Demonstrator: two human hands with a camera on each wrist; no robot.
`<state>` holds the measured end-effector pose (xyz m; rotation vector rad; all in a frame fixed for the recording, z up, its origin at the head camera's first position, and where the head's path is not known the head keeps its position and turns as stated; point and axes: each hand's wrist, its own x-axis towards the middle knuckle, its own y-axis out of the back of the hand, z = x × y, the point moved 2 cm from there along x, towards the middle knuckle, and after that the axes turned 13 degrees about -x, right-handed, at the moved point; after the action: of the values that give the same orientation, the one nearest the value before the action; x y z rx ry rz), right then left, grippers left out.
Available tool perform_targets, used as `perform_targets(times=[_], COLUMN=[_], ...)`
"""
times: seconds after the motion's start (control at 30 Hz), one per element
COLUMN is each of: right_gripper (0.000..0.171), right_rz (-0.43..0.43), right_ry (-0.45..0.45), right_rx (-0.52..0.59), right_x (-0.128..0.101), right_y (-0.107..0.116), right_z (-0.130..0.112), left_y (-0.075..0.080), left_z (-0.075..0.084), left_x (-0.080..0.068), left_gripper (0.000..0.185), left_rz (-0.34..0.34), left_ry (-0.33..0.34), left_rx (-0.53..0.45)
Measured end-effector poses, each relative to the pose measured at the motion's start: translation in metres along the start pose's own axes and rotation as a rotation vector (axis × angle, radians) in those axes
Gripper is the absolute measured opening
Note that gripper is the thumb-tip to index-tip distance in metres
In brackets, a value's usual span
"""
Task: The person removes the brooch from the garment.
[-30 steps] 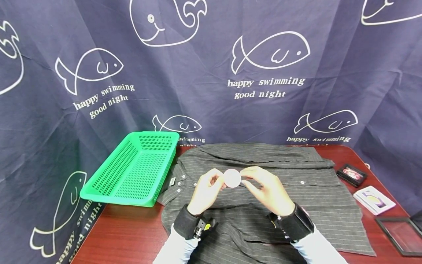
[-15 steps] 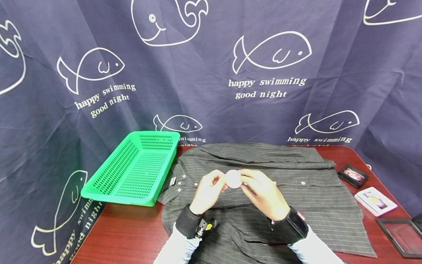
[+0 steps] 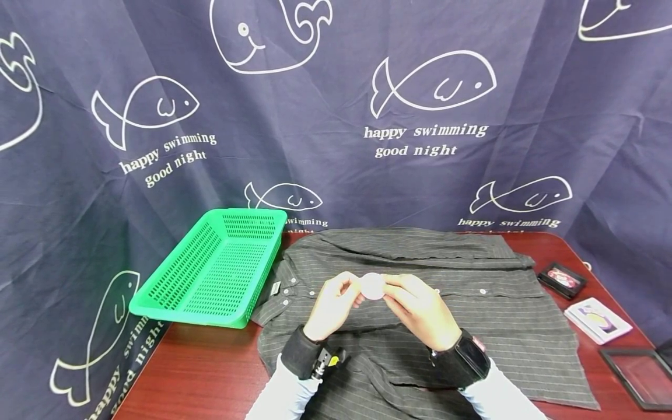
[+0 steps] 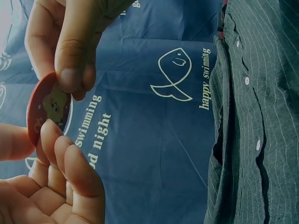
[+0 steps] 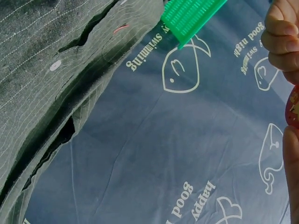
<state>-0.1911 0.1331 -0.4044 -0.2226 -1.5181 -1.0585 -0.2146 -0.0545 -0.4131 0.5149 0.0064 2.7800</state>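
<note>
A small flat round disc (image 3: 372, 286) is held up between both hands above a dark pinstriped shirt (image 3: 504, 326). Its pale side shows in the head view. In the left wrist view the disc (image 4: 49, 107) shows a red side with a yellowish cartoon figure. My left hand (image 3: 332, 304) pinches its left edge between thumb and fingers. My right hand (image 3: 422, 309) pinches its right edge, the thumb lying over the rim in the left wrist view. The right wrist view catches only part of the disc (image 5: 293, 107) at its border.
A green plastic basket (image 3: 195, 318) sits at the table's left. Along the right side lie a black case (image 3: 562, 280) with a red-and-white picture, a stack of white cards (image 3: 597, 319) and a dark frame (image 3: 641, 376). A printed blue curtain (image 3: 336, 128) hangs behind the table (image 3: 210, 367).
My right hand has closed in from the right and taken hold of the disc's edge. The left hand keeps its hold, and the disc has dipped slightly.
</note>
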Motion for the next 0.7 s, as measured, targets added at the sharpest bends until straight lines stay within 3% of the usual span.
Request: perform_targets(times=[0.43, 0.7], right_gripper=[0.03, 0.028], right_rz=[0.096, 0.089], right_ry=[0.033, -0.02], right_rx=[0.005, 0.032], right_x=[0.004, 0.005], right_y=[0.005, 0.011], right_z=[0.002, 0.007], left_y=[-0.005, -0.008], left_z=[0.002, 0.006], left_x=[-0.001, -0.003], left_gripper=[0.023, 0.027], left_rz=[0.009, 0.046], left_ry=[0.066, 0.065], left_rx=[-0.026, -0.031])
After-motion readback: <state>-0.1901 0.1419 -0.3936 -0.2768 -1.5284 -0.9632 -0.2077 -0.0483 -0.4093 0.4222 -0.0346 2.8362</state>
